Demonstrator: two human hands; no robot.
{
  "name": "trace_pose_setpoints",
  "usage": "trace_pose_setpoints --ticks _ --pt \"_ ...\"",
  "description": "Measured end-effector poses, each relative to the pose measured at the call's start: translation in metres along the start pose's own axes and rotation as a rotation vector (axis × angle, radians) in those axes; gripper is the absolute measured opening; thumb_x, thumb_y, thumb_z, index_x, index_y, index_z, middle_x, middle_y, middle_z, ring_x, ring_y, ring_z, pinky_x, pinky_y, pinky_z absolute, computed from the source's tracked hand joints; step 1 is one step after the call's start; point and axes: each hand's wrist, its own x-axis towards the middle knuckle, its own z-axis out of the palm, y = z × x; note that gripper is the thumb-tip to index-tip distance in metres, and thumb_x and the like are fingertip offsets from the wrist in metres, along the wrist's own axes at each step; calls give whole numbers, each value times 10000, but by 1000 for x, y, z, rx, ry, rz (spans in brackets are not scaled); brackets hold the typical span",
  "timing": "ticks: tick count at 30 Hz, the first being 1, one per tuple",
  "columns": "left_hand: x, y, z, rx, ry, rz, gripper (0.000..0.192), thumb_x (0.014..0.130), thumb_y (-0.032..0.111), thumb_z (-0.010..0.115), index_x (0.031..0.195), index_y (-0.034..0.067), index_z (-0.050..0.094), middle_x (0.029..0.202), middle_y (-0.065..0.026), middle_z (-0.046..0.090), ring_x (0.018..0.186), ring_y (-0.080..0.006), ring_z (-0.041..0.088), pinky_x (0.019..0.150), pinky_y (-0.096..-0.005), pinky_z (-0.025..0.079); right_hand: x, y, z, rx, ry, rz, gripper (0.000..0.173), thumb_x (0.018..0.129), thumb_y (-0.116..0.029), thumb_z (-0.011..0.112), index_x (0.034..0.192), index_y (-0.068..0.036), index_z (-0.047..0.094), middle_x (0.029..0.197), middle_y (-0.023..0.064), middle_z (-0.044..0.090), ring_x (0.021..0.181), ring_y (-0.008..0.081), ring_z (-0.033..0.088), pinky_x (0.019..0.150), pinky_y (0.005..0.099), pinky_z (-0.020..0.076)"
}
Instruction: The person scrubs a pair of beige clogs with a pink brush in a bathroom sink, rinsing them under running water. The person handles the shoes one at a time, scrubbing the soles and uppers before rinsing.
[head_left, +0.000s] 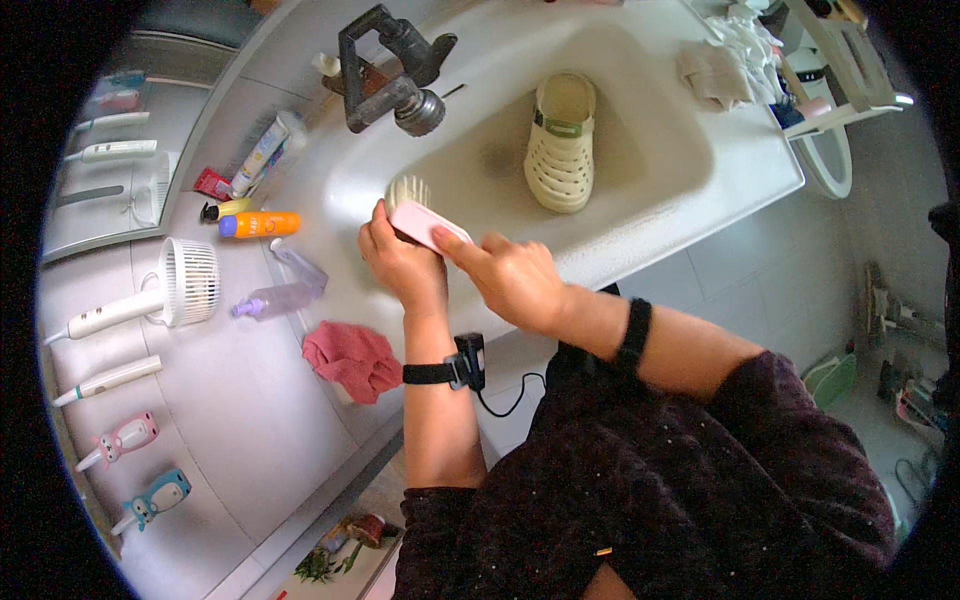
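Over the near rim of the white washbasin (675, 217), my left hand (405, 262) grips the front end of a pink scrubbing brush (426, 223) with pale bristles. My right hand (517, 281) holds the same brush from the other end, a finger lying along its pink back. The palm side of my left hand is hidden. Inside the basin, beyond my hands, lies a cream perforated clog (560, 165) with a green patch on its strap. It rests sole down, its toe toward me, and neither hand touches it.
A dark faucet (394, 75) overhangs the basin. To the left are a crumpled red cloth (352, 362), a clear spray bottle (281, 298), an orange bottle (259, 224) and wall-mounted toothbrushes (109, 380). White cloths (731, 64) lie at the basin's far right corner.
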Motion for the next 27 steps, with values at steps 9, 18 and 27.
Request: trace_pose_setpoints --ticks 9,18,27 --pt "-11 7 -15 -109 -49 -13 542 670 84 791 1161 11 571 1006 -157 580 938 -350 553 826 -445 457 60 32 7 193 111 35 361 936 -246 488 1291 -213 544 933 188 677 849 387 660 705 495 525" --pt "-33 3 -58 -321 -90 -32 591 690 25 790 1229 7 547 1160 -157 575 1071 -308 559 930 -393 450 16 100 -23 128 67 -56 289 950 -268 487 1219 -193 560 896 204 672 816 416 645 697 510 520" --pt "-58 -10 -75 -766 -135 -173 634 748 -89 715 1320 -10 453 1308 -141 501 1195 -242 514 1024 -373 423 -20 126 -83 -391 48 153 275 939 -240 516 1180 -109 508 771 202 660 715 416 644 625 515 513"
